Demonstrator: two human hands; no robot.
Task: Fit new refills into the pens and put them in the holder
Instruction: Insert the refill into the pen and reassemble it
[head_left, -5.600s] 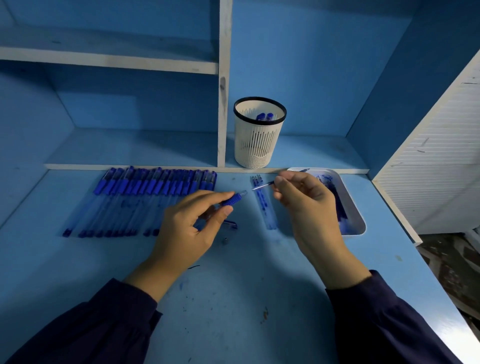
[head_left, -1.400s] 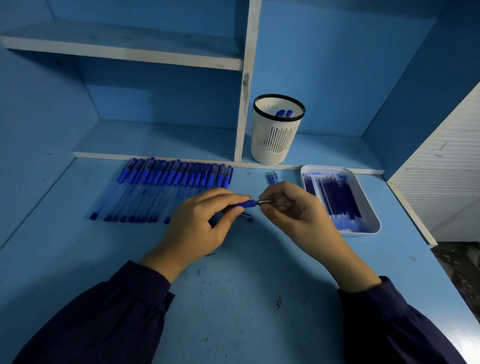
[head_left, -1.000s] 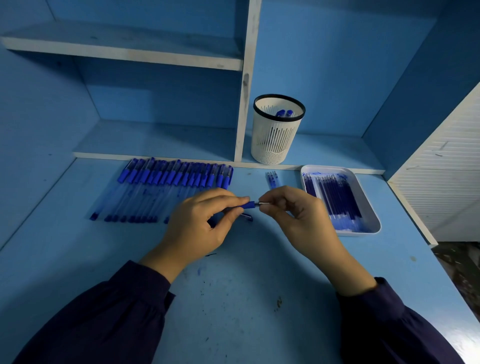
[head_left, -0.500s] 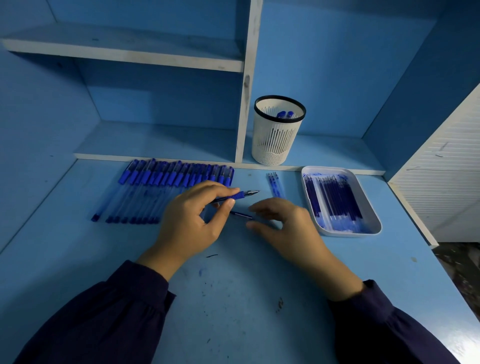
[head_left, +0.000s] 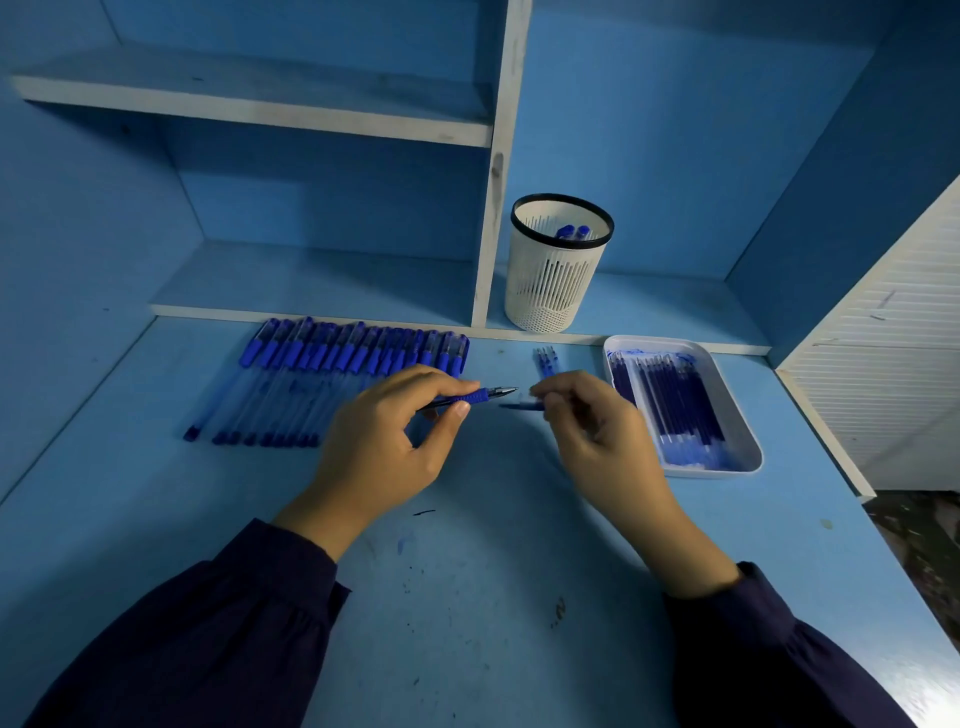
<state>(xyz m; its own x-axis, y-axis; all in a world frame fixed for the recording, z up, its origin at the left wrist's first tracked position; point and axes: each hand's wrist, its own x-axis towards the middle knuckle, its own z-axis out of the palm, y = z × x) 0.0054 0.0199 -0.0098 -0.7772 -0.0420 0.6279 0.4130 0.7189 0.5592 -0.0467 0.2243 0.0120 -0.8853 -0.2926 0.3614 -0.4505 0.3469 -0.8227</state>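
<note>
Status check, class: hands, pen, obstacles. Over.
Left hand grips pen, tip exposed. Right hand pinches blurred cap-like piece. Holder unobstructed.

We have one view only, a head-worn wide-angle camera, so no second view overlaps it. It sits above the near edge of the bench (head_left: 467, 597) and looks forward and steeply down. The sleeves enter from the bottom corners; the left hand (head_left: 384, 447) and right hand (head_left: 597, 436) fall near frame centre, close to the lens. The line of sight runs on toward the back wall, taking in the lower shelf (head_left: 322, 280) at mid-height and the upper shelf (head_left: 249, 98) near the top edge. Straight edges bow toward the margins, as we expect of a wide lens. At far right the frame catches a white slatted panel (head_left: 893, 332) and a patch of floor (head_left: 924, 530).
</note>
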